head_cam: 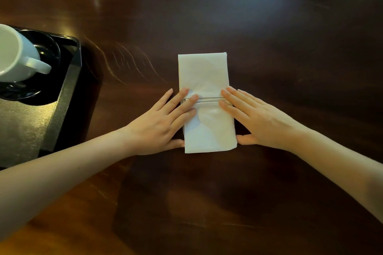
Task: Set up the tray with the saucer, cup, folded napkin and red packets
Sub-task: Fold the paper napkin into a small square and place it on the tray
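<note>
A white napkin point(205, 76) lies folded into a long rectangle on the dark wooden table, with a fold edge running across its middle. My left hand point(159, 122) lies flat on its left edge, fingertips on the fold line and thumb at the near corner. My right hand point(255, 116) presses the right edge the same way. At the far left a black tray point(64, 93) holds a black saucer point(47, 47) with a white cup point(14, 54) standing on it, handle pointing right. No red packets are in view.
The dark, glossy wooden table point(269, 37) stretches beyond and to the right of the napkin. The tray's near part point(22, 122) shows a bare grey textured floor.
</note>
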Tool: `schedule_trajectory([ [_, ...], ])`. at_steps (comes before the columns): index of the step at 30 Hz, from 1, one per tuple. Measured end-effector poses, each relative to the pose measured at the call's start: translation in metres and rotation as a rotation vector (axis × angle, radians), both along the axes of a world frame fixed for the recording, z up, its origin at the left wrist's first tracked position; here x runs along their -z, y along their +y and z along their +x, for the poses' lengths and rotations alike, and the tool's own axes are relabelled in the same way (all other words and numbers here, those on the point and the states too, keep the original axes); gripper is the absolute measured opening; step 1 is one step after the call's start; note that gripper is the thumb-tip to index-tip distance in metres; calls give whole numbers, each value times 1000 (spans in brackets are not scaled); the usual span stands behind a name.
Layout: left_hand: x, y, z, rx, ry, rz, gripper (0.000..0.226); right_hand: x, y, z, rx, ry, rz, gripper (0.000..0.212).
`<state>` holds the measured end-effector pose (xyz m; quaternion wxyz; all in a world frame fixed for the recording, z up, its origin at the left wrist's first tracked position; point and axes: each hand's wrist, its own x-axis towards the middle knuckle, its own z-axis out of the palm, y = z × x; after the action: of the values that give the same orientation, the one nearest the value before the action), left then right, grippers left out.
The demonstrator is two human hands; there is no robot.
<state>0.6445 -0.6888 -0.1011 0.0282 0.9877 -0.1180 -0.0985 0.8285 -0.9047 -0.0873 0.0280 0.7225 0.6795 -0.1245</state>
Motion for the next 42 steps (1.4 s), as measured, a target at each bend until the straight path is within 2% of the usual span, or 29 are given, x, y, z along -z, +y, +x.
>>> schedule_trajectory([
  [8,-2,-6,2,-61,-1,-89,71,7,-4,-1,-63,-53,127,58],
  [15,-4,-3,3,-76,-34,-171,55,11,3,-6,118,83,333,25],
  [20,-6,-1,6,-59,-82,-131,47,10,7,-17,329,209,398,34],
  [22,-4,-5,8,-135,-131,-194,41,12,7,-19,396,256,398,36],
  [24,-3,-11,10,-289,-202,-336,33,10,8,-20,466,344,374,41],
  [28,-11,-20,18,-575,-312,-553,40,1,10,-17,535,456,362,44],
  [32,-18,-21,24,-762,-217,-618,40,-6,15,-12,623,659,323,39],
  [35,-17,-20,29,-839,-195,-714,32,-5,27,-14,771,667,391,22],
  [37,-23,-22,33,-877,-205,-822,38,-4,34,-16,831,638,422,11],
  [39,-25,-27,36,-921,-230,-936,33,-3,39,-18,862,635,446,9],
  [41,-25,-31,40,-972,-273,-986,14,-1,42,-21,891,645,457,11],
  [42,-25,-32,43,-1001,-291,-995,12,0,44,-22,901,645,461,12],
])
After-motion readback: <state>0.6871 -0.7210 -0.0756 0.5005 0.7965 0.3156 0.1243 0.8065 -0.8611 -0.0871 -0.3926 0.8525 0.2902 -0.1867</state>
